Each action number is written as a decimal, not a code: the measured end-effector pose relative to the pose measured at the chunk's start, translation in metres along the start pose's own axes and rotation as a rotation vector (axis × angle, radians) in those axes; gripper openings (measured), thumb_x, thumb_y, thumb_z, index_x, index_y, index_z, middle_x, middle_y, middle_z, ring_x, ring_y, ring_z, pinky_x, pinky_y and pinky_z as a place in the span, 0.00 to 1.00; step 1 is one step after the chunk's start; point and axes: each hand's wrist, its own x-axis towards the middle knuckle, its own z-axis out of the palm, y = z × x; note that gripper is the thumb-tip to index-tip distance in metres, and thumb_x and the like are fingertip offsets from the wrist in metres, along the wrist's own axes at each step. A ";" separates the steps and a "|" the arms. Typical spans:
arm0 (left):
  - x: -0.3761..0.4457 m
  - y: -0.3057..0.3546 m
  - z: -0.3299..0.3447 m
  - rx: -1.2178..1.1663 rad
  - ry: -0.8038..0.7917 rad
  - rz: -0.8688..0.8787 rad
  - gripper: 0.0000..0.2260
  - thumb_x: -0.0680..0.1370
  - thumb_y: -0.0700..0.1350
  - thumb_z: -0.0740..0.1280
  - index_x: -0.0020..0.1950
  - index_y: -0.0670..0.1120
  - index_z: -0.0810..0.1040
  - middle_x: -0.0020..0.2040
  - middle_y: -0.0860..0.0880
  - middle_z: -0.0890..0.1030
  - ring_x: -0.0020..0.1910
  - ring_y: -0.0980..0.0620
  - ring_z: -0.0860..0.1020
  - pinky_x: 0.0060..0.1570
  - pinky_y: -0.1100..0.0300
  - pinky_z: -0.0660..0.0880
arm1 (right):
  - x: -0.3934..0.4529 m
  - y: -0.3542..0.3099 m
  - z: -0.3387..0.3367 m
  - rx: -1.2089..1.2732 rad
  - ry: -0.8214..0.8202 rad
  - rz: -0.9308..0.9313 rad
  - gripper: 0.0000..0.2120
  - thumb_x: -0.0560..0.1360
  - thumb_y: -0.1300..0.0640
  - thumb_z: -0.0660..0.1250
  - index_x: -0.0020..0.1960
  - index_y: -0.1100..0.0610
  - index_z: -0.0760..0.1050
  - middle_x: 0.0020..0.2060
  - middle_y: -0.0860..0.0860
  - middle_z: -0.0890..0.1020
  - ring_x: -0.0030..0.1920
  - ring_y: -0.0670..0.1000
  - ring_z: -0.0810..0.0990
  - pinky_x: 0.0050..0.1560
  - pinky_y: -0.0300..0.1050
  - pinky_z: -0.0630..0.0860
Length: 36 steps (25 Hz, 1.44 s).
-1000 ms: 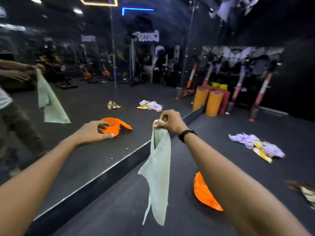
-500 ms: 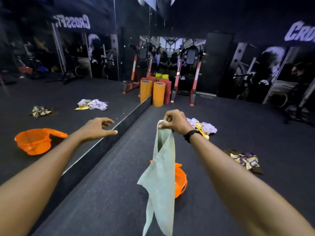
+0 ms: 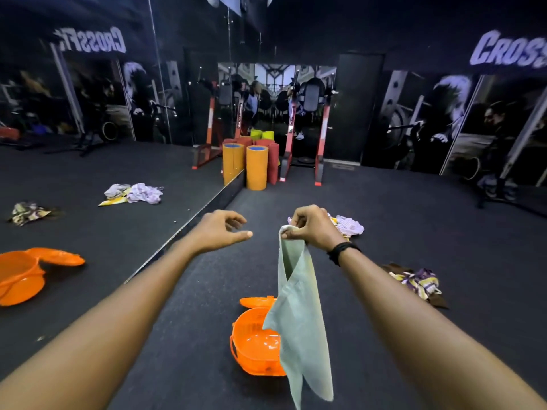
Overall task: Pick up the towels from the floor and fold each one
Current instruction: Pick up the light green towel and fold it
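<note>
My right hand (image 3: 310,227) pinches the top edge of a pale green towel (image 3: 299,327), which hangs down in front of me in a long loose drape. My left hand (image 3: 222,232) is held out to the left of it at the same height, fingers loosely curled, holding nothing and apart from the cloth. On the dark floor lie a crumpled lilac and yellow towel heap (image 3: 349,224), partly hidden behind my right hand, and a brown, purple and yellow patterned towel (image 3: 417,282) to the right.
An orange plastic basket (image 3: 254,347) with its lid hinged open stands on the floor under the hanging towel. A mirror wall (image 3: 88,173) runs along the left and repeats the towels and basket. Orange and red rolled mats (image 3: 257,167) and a red rack stand at the far end.
The view has swung right, away from the mirror, toward the open floor. My left hand has drawn closer to the towel's top; my right hand keeps its hold.
</note>
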 end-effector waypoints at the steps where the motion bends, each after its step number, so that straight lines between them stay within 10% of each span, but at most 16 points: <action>1: 0.013 0.009 0.010 -0.026 0.001 0.037 0.17 0.69 0.57 0.74 0.54 0.51 0.81 0.48 0.53 0.83 0.46 0.59 0.81 0.54 0.59 0.78 | 0.008 0.006 0.000 -0.008 -0.002 0.003 0.13 0.63 0.57 0.81 0.35 0.60 0.77 0.27 0.49 0.78 0.26 0.41 0.71 0.27 0.36 0.68; 13: 0.228 0.028 0.062 -0.058 0.030 0.312 0.04 0.76 0.45 0.69 0.43 0.49 0.82 0.37 0.53 0.82 0.35 0.61 0.76 0.37 0.66 0.71 | 0.159 0.089 -0.027 -0.059 0.049 0.089 0.06 0.64 0.63 0.75 0.34 0.60 0.77 0.29 0.56 0.81 0.29 0.46 0.75 0.30 0.43 0.76; 18: 0.293 0.007 0.043 -0.160 0.222 0.229 0.07 0.78 0.46 0.66 0.43 0.45 0.79 0.37 0.50 0.80 0.36 0.55 0.75 0.38 0.60 0.71 | 0.194 0.161 -0.033 -0.329 -0.071 0.196 0.14 0.60 0.66 0.66 0.24 0.56 0.62 0.20 0.46 0.61 0.23 0.47 0.62 0.32 0.37 0.65; 26: 0.354 -0.033 0.024 -0.138 0.558 0.006 0.05 0.78 0.47 0.66 0.42 0.49 0.77 0.39 0.50 0.80 0.40 0.50 0.77 0.43 0.56 0.72 | 0.262 0.251 -0.032 -0.477 -0.195 0.256 0.22 0.65 0.57 0.74 0.25 0.53 0.60 0.27 0.48 0.65 0.37 0.54 0.71 0.33 0.44 0.64; 36: 0.371 -0.065 0.018 -0.282 0.751 -0.228 0.05 0.79 0.40 0.65 0.48 0.39 0.78 0.45 0.44 0.78 0.44 0.48 0.75 0.43 0.58 0.70 | 0.343 0.263 -0.071 0.196 0.205 0.252 0.13 0.68 0.53 0.76 0.34 0.61 0.78 0.28 0.49 0.75 0.33 0.48 0.71 0.32 0.42 0.65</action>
